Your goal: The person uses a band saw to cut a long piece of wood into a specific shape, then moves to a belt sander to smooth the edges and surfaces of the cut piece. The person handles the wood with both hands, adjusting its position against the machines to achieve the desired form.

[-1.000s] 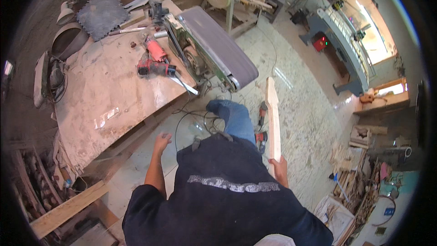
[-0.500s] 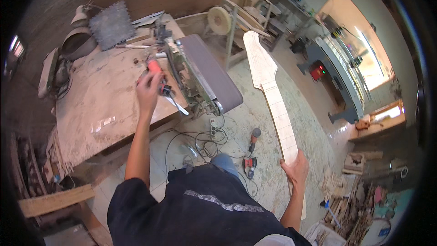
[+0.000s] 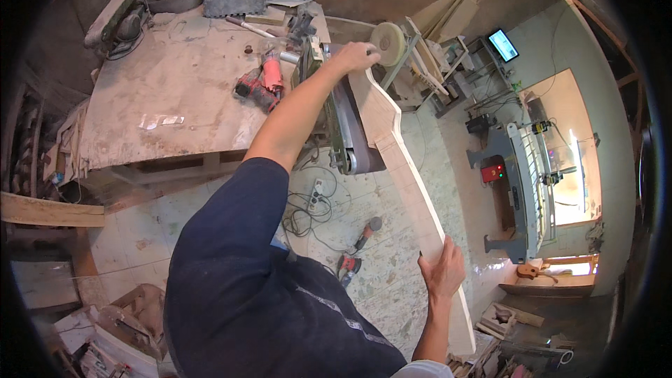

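A pale wooden guitar neck (image 3: 414,185) is in both of my hands, with its headstock pointing away from me. My left hand (image 3: 358,58) is closed around the far tip of the headstock. My right hand (image 3: 444,267) grips the neck toward its near end, fingers wrapped over its edge. The neck lies alongside a belt sander (image 3: 360,157) and partly covers its belt in the view. I cannot tell whether the wood touches it. A red cordless power tool (image 3: 271,73) rests on the dusty bench (image 3: 182,91), left of the sander.
On the floor are a power strip (image 3: 318,192) with tangled cords, an angle grinder (image 3: 367,231) and a red sander (image 3: 348,264). A grey machine (image 3: 521,196) stands at the right. A round wheel (image 3: 388,43) on a wooden frame stands behind the belt sander.
My left hand has left the red tool on the bench and moved right to the headstock, closing on it. My view has turned, and the neck is now next to the belt sander.
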`<act>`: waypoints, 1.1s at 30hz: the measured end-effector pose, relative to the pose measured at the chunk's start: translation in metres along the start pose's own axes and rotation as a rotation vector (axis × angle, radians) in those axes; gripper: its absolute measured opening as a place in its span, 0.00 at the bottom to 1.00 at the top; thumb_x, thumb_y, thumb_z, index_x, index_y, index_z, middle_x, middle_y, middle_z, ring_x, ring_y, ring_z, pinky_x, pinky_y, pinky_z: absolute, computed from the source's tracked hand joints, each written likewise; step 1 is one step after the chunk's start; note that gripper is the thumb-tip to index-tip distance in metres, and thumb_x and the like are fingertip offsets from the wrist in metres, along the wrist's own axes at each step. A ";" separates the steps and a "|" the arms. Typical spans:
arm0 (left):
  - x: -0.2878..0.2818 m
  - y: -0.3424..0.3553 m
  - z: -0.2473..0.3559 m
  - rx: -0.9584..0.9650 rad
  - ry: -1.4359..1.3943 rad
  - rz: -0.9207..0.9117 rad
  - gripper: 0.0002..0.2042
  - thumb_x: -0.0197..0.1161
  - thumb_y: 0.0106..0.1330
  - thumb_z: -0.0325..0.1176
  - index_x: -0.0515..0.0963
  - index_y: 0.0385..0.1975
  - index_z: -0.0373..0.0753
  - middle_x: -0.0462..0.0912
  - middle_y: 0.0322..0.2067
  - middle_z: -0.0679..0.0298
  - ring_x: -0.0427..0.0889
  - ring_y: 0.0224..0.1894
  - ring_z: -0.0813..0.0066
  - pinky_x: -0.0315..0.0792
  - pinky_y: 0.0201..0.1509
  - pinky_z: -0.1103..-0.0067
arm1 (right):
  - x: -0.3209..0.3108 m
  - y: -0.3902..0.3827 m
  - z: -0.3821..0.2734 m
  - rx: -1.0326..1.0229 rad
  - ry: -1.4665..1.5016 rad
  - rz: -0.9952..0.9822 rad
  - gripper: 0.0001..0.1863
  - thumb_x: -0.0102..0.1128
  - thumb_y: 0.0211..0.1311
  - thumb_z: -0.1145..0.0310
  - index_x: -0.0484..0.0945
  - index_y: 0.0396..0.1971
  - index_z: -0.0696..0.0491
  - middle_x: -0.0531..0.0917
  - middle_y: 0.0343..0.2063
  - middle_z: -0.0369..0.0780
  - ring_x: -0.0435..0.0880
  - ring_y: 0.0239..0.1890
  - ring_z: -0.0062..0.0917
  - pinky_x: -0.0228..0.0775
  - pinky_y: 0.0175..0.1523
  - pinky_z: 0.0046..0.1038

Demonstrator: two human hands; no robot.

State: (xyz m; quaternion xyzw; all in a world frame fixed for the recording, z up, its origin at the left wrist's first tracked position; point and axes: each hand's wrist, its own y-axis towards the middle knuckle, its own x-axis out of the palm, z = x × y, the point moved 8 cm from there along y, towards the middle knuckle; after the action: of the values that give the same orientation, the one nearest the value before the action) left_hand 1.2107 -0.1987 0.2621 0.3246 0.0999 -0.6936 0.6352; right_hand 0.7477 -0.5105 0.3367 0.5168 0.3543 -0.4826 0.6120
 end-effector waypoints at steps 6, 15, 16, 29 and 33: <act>0.047 0.053 0.003 0.165 0.190 -0.261 0.30 0.53 0.65 0.41 0.72 0.70 0.48 0.67 0.71 0.50 0.66 0.73 0.47 0.58 0.78 0.60 | -0.019 0.002 -0.025 -0.010 -0.194 -0.042 0.42 0.78 0.41 0.60 0.75 0.62 0.54 0.77 0.34 0.43 0.80 0.36 0.41 0.76 0.39 0.40; 0.091 0.029 0.019 0.373 0.348 -0.445 0.29 0.43 0.79 0.52 0.60 0.77 0.50 0.50 0.78 0.48 0.45 0.81 0.51 0.39 0.82 0.49 | -0.030 -0.011 -0.049 -0.006 -0.337 -0.048 0.41 0.77 0.41 0.64 0.75 0.60 0.59 0.77 0.33 0.42 0.77 0.32 0.38 0.72 0.36 0.38; 0.093 0.028 0.014 0.358 0.333 -0.459 0.29 0.43 0.80 0.52 0.60 0.77 0.49 0.50 0.78 0.48 0.45 0.81 0.51 0.39 0.82 0.49 | -0.031 -0.012 -0.052 -0.003 -0.343 -0.038 0.41 0.77 0.40 0.64 0.75 0.60 0.59 0.76 0.33 0.42 0.77 0.32 0.37 0.72 0.35 0.38; 0.095 0.032 0.009 0.394 0.329 -0.466 0.29 0.41 0.81 0.53 0.58 0.78 0.51 0.50 0.79 0.51 0.45 0.81 0.51 0.39 0.81 0.46 | -0.033 -0.018 -0.077 0.089 -0.333 -0.113 0.42 0.75 0.42 0.63 0.73 0.62 0.58 0.76 0.36 0.42 0.77 0.36 0.39 0.70 0.38 0.40; 0.097 0.036 0.004 0.387 0.359 -0.499 0.29 0.41 0.81 0.53 0.58 0.78 0.52 0.50 0.79 0.51 0.45 0.81 0.51 0.38 0.81 0.46 | -0.033 -0.015 -0.082 0.075 -0.337 -0.101 0.41 0.74 0.43 0.65 0.73 0.63 0.58 0.76 0.35 0.43 0.77 0.36 0.39 0.71 0.39 0.40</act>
State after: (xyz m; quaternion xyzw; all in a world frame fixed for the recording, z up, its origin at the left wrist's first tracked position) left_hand 1.2454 -0.2864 0.2189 0.5210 0.1526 -0.7655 0.3453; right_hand 0.7290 -0.4234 0.3452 0.4326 0.2539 -0.6054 0.6180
